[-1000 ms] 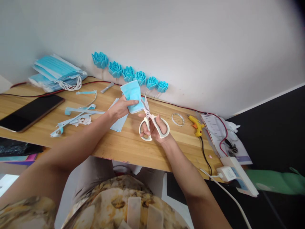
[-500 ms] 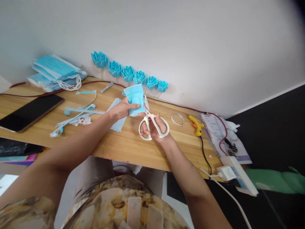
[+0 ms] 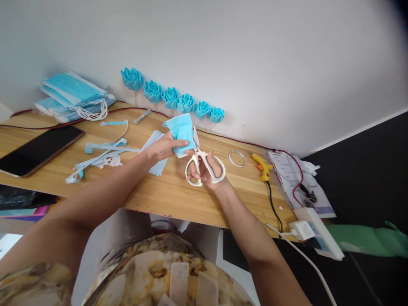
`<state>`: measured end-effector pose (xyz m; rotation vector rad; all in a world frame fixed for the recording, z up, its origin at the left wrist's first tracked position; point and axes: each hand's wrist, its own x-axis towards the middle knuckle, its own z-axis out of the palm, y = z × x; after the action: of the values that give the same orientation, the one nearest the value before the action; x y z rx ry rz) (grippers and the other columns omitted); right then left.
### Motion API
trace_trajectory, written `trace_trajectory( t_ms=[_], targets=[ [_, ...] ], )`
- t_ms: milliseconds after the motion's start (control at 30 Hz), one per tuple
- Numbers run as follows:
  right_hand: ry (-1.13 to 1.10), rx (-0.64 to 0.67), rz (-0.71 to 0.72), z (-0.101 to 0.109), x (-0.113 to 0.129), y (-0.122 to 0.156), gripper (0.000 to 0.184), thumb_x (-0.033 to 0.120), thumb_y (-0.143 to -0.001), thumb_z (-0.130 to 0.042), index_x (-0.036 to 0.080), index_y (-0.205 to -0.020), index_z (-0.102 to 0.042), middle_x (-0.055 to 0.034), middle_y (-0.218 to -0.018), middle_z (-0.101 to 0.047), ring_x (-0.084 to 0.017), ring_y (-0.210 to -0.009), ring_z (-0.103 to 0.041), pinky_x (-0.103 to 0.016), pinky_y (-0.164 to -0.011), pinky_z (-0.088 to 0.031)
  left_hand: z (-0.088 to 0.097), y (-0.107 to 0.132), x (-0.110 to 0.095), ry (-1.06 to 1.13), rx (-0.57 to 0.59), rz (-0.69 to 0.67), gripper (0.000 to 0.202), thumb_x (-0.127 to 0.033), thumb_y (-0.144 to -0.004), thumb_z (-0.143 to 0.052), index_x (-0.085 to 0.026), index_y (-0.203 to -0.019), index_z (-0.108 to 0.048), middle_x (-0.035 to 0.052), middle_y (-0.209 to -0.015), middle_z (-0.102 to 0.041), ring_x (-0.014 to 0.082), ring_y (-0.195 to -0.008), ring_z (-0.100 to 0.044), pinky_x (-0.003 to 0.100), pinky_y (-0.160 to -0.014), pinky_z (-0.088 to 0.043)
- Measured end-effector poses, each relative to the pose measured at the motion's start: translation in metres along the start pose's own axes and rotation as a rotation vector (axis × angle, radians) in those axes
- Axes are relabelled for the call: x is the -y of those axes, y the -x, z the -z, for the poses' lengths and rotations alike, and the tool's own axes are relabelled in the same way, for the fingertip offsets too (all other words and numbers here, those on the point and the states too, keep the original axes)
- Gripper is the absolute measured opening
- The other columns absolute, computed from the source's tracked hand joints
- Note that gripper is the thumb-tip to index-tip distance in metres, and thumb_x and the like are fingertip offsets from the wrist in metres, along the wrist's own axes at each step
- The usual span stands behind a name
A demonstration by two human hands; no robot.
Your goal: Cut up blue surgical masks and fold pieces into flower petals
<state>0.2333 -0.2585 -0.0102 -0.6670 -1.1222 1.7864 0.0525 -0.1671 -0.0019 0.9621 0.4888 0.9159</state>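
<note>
My left hand (image 3: 164,146) pinches a folded piece of blue mask fabric (image 3: 181,128) and holds it upright over the wooden table (image 3: 165,193). My right hand (image 3: 207,172) has its fingers through the white handles of a pair of scissors (image 3: 201,163). The blades point up into the right edge of the blue piece. More pale blue fabric pieces (image 3: 155,163) lie flat on the table under my left hand.
Several blue fabric roses (image 3: 172,97) line the wall. A stack of face masks (image 3: 75,95) sits far left, a phone (image 3: 41,148) in front of it, cut strips (image 3: 102,153) beside it. To the right lie a ring (image 3: 237,158), a yellow glue gun (image 3: 262,166), papers and a power strip (image 3: 318,233).
The blue piece has shifted a little right onto the scissor blades, which have closed further into its edge. Both hands stay in nearly the same place.
</note>
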Motion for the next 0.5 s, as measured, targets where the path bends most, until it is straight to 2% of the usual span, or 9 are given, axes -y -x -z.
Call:
trace_trajectory(
  t_ms=[200, 400, 500],
  targets=[
    [-0.001, 0.025, 0.028, -0.001, -0.0014, -0.0009, 0.068, 0.076, -0.092, -0.055, 0.015, -0.12, -0.07, 0.0018, -0.062, -0.065, -0.012, -0.051, -0.053, -0.034, -0.069, -0.065, 0.0026, -0.003, 0.0061, -0.033, 0.076, -0.03, 0.033, -0.023, -0.063, -0.094, -0.014, -0.084, -0.071, 0.0042, -0.084, -0.071, 0.0156, -0.075, -0.066, 0.029, -0.073, -0.056],
    [-0.002, 0.012, 0.04, -0.0002, -0.0006, -0.0017, 0.071, 0.079, -0.089, -0.058, 0.015, -0.117, -0.07, 0.0028, -0.058, -0.062, -0.012, -0.049, -0.054, -0.029, -0.056, -0.058, 0.0043, -0.0043, 0.0086, 0.019, 0.084, 0.024, 0.042, -0.024, -0.058, -0.099, -0.014, -0.089, -0.073, 0.0043, -0.088, -0.074, 0.0161, -0.079, -0.069, 0.03, -0.078, -0.057],
    [0.005, -0.013, 0.029, 0.0001, 0.0018, -0.0011, 0.072, 0.079, -0.09, -0.055, 0.015, -0.119, -0.069, 0.0039, -0.056, -0.06, -0.012, -0.046, -0.053, -0.027, -0.048, -0.05, 0.0057, -0.0048, 0.0094, 0.034, 0.074, 0.007, 0.041, -0.029, -0.065, -0.096, -0.015, -0.096, -0.073, 0.0047, -0.092, -0.076, 0.0169, -0.081, -0.07, 0.03, -0.077, -0.056]
  ],
)
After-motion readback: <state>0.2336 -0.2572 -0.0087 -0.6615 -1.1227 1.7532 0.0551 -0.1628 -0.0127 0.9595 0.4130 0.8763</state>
